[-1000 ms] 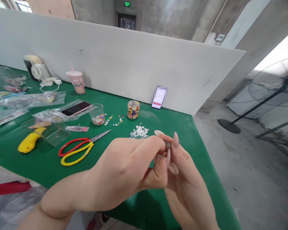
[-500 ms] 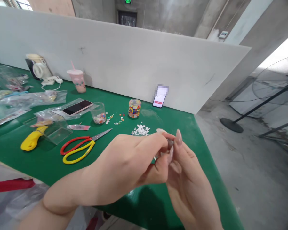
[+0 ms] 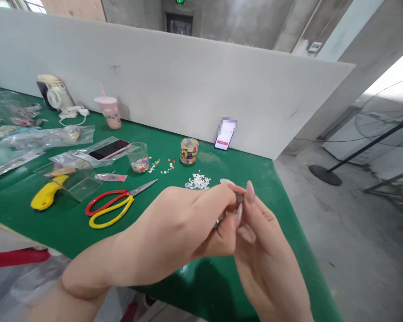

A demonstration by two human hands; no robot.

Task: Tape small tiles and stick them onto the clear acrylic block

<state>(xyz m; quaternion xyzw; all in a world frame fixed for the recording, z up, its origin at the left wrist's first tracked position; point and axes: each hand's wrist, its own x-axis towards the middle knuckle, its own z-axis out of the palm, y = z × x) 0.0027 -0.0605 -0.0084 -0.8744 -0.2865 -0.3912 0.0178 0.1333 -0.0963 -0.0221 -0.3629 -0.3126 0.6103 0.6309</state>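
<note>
Both my hands meet above the near edge of the green table [image 3: 221, 170]. My left hand [image 3: 177, 228] is closed, its thumb and forefinger pinching a tiny grey piece [image 3: 240, 197]. My right hand [image 3: 265, 250] pinches the same piece from the other side with its fingertips. What the piece is stays too small to name. Just beyond my fingers lies a small heap of white bits [image 3: 198, 181].
Red-and-yellow scissors [image 3: 112, 206], a yellow knife handle [image 3: 46, 197], a clear box [image 3: 75, 179], a phone on plastic bags [image 3: 109, 149], a clear cup [image 3: 138, 157], a jar of coloured bits [image 3: 189, 150], a propped phone [image 3: 225, 134], a pink cup [image 3: 109, 112]. White partition behind; fan stand right [image 3: 325, 175].
My joined hands have drifted slightly right and up with the view; the pinch on the small piece is unchanged.
</note>
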